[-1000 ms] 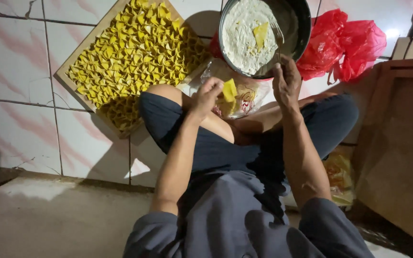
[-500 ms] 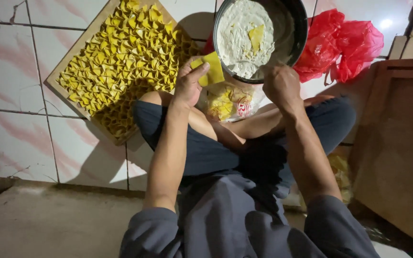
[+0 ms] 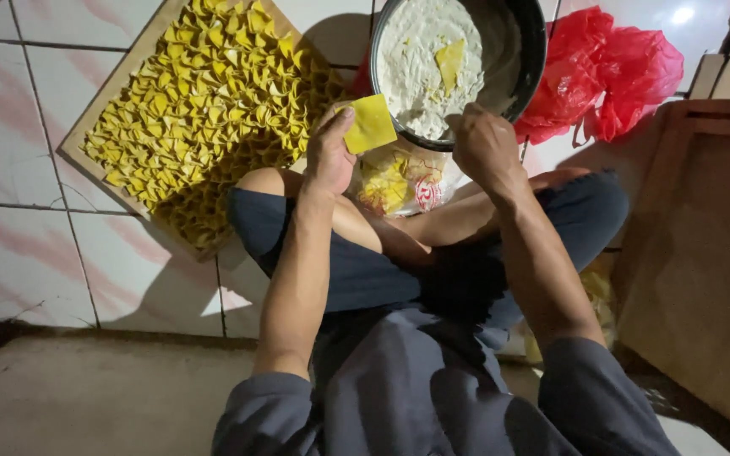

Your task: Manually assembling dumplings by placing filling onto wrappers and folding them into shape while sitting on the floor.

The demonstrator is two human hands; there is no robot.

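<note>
Lifted since earlier frame: left hand point(image 3: 329, 152), now pinching flat yellow square dough wrapper point(image 3: 371, 123) beside round dark metal bowl of white filling point(image 3: 454, 67). Right hand point(image 3: 485, 145) fisted at bowl rim, contents hidden. Probably filling stage; next move needs scoop onto wrapper centre.

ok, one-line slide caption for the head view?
Seated person's left hand holds a yellow wrapper; right hand at the filling bowl.

The square yellow wrapper point(image 3: 371, 123) sits flat and open in my left hand point(image 3: 331, 156), just above centre of the frame, one corner overlapping the rim of the dark round bowl point(image 3: 536, 59). That bowl, at top centre, holds pale filling point(image 3: 416, 67) with another yellow wrapper piece point(image 3: 450, 61) lying on it.
</note>
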